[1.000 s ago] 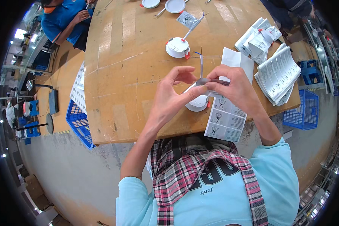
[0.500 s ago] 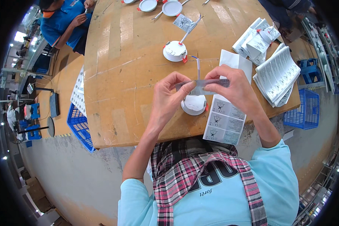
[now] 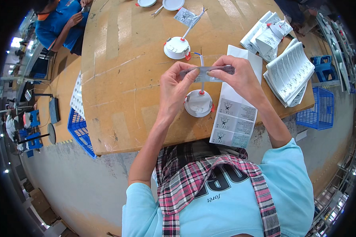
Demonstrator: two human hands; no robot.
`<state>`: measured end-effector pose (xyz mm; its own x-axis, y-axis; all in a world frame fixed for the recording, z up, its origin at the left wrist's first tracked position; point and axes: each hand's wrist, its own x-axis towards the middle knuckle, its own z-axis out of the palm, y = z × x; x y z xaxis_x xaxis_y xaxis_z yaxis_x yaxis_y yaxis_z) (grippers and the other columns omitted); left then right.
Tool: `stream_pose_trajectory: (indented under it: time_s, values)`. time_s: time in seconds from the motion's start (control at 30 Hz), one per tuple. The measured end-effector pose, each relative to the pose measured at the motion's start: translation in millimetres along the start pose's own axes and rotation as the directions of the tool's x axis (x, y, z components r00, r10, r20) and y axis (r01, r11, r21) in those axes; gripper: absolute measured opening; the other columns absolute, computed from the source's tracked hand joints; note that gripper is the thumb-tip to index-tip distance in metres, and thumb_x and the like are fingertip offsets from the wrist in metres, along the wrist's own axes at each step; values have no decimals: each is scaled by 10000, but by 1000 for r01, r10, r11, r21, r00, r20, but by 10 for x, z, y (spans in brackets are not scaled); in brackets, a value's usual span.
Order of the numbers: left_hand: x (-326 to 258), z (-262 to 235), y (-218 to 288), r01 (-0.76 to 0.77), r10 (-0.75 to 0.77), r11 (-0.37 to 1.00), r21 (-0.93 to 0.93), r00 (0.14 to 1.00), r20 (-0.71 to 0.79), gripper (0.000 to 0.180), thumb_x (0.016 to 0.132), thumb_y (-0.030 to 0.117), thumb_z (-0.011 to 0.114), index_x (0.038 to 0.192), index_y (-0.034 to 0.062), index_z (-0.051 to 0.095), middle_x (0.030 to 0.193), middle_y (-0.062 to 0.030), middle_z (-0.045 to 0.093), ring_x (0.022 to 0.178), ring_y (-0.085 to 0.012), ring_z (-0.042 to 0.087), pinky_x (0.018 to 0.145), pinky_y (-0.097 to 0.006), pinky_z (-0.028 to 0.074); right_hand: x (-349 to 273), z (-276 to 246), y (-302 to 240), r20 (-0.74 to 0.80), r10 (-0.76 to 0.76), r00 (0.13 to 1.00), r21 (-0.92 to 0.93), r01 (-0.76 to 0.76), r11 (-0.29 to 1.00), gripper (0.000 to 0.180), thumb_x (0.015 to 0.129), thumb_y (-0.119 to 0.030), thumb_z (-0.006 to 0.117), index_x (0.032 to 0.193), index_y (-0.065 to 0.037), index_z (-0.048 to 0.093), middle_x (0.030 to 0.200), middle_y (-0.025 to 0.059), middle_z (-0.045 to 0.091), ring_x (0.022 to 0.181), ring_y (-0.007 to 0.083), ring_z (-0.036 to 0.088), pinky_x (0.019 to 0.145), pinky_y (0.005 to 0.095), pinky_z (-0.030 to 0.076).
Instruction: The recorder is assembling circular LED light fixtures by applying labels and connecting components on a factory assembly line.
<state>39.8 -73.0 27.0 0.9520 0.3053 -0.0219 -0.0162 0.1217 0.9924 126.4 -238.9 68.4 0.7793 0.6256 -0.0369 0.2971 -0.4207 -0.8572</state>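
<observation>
My left hand (image 3: pixel 176 87) and my right hand (image 3: pixel 241 77) pinch the two ends of a silvery printed label (image 3: pixel 205 74) between thumb and fingers. The label is stretched level across the upright cable (image 3: pixel 202 60) of a round white downlight (image 3: pixel 198 104), above its body. The lamp lies on the table just below my hands, with a red clip showing at its side. Beneath my right hand lies a strip of label backing (image 3: pixel 234 122), several printed labels still on its near part. Beyond my hands sits another downlight (image 3: pixel 177 47), a label (image 3: pixel 184 16) wrapped on its cable.
Piles of printed sheets (image 3: pixel 290 75) lie on the right of the wooden table (image 3: pixel 122 94), a lamp (image 3: pixel 280 30) on the far pile. More downlights (image 3: pixel 173 3) are at the far edge. Blue crates (image 3: pixel 81 132) stand at both sides. A person in blue (image 3: pixel 61 27) is at far left.
Both hands have moved a little away from me with the label, from over the lamp's far edge up along its cable. More of the lamp body now shows.
</observation>
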Motion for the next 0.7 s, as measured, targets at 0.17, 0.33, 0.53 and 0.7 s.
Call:
stream_pose_trajectory:
  time_s: [0.17,0.33,0.53,0.7]
  values:
    - [35,-11,-39,10,-10,1000,-1,1000,1,150,871,143,657,891,3,606,787,-4,617,717,-41,544,638,-213,445,19,6,17,-2,2,1000,5,-2,1000,202,802,-145,682,868,45,660,777,111,665,734,162,643,694,274,502]
    - [42,-54,-65,33,-32,999,-11,999,29,154,866,170,672,900,32,611,814,-6,632,760,-47,565,704,-208,450,31,9,22,2,7,1000,16,-7,1000,203,804,-147,681,871,43,661,777,107,671,734,155,646,690,273,503]
    - [48,-71,-54,41,-40,999,-17,999,33,149,866,170,671,890,36,608,814,-3,634,769,-44,563,719,-210,444,51,31,41,-2,-1,1000,50,1,999,196,804,-143,675,870,41,663,767,103,672,723,145,643,688,267,501]
    - [57,-91,-66,46,-45,999,-28,998,49,149,867,178,670,885,44,607,810,3,631,759,-43,556,722,-212,436,68,39,63,-4,-11,1000,27,11,1000,191,804,-139,674,868,40,664,766,97,667,732,138,637,690,264,495]
